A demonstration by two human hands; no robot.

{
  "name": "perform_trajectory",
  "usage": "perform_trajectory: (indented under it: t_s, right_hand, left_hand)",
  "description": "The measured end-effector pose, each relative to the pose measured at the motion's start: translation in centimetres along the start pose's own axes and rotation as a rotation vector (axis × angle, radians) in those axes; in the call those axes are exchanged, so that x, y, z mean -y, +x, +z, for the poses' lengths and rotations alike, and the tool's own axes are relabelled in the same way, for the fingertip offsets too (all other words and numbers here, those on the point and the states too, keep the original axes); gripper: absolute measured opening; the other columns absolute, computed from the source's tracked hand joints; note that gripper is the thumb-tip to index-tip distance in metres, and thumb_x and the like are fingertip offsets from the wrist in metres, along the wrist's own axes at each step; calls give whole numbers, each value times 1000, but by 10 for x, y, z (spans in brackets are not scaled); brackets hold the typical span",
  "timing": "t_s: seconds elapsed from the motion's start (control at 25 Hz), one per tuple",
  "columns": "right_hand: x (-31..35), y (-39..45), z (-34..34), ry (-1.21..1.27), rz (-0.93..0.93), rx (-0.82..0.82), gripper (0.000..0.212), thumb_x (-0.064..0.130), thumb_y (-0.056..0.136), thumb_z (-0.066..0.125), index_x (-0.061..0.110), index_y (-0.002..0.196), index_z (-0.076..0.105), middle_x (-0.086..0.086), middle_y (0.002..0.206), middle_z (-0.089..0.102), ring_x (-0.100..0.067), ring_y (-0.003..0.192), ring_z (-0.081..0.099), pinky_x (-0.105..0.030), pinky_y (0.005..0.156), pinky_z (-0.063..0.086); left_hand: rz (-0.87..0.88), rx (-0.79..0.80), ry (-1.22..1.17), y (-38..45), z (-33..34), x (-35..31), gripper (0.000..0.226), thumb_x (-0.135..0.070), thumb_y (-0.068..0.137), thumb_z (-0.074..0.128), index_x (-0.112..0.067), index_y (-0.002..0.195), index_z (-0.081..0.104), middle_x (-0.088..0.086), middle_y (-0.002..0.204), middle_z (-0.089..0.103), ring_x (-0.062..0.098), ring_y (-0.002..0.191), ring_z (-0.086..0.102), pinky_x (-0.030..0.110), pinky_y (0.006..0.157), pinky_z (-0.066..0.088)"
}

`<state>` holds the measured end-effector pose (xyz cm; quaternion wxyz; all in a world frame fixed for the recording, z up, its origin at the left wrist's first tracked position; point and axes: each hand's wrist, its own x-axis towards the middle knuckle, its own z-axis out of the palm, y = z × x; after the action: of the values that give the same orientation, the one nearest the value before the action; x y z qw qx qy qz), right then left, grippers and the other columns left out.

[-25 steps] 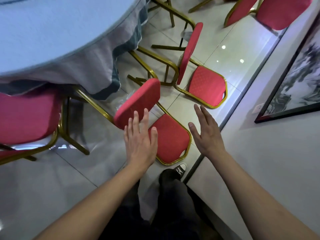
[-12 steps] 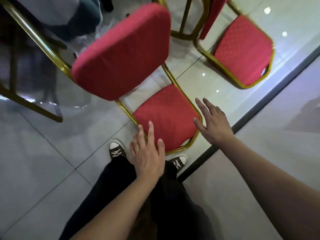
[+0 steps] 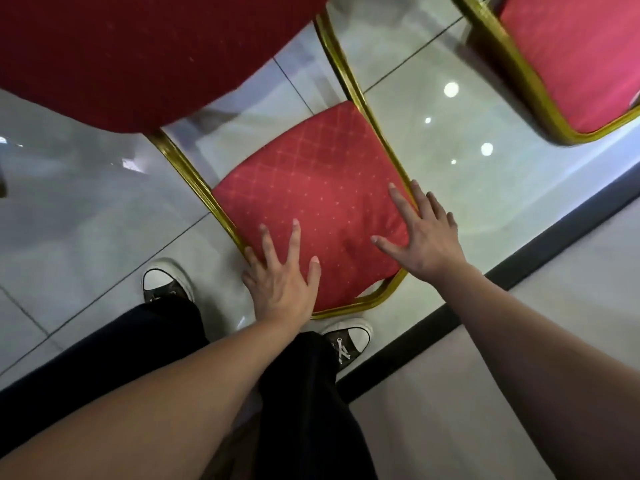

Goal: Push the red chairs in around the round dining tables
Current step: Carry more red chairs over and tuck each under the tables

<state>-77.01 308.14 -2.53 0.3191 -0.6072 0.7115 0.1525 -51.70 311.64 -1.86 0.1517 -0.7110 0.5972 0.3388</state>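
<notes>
Forearms cut off at the bottom edge; left hand (image 3: 282,282) spread flat at the seat's (image 3: 311,202) near left corner; right hand (image 3: 420,230) splayed over its right edge, contact unclear; backrest (image 3: 138,53) cropped above; second chair (image 3: 571,64) partly out of view, top right.

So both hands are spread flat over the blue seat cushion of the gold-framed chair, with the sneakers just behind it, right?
Not quite: the seat cushion is red, not blue, as the head view shows. The rest holds: the left hand and right hand are spread flat over it, the frame is gold, and the sneakers stand just behind.
</notes>
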Motion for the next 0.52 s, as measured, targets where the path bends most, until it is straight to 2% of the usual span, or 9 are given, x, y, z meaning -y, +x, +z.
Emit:
perform_trajectory:
  t_s: [0.12,0.28,0.44,0.52]
  right_hand:
    - [-11,36,25,-11,-2,-3,105,90,77,47,58,152,-19,0,171,-12,-38,156,4,-69,120,15]
    - [-22,71,44,-7,-14,-27,110,91,71,53,60,151,-16,-12,170,-10,-47,153,11,-71,118,17]
    - [-33,86,54,19,2,-2,112,87,70,60,64,149,-15,-21,165,5,-54,143,30,-70,112,33]
    - [-37,87,56,91,-24,-17,111,85,68,62,66,149,-12,-24,157,19,-55,135,37,-67,107,41]
  left_hand:
    - [-63,18,-13,30,32,7,76,-74,95,23,-52,149,-25,10,165,-26,54,150,3,67,114,24]
    - [-135,-17,-11,51,62,12,83,-77,92,31,-54,149,-24,9,159,-40,56,148,-3,69,111,31]
    - [-168,-130,-23,51,74,19,90,-71,90,47,-53,153,-15,11,161,-36,57,148,-5,75,111,25]
    - [-155,-155,-3,54,71,35,93,-71,89,53,-55,153,-13,13,161,-35,57,148,-2,74,109,29]
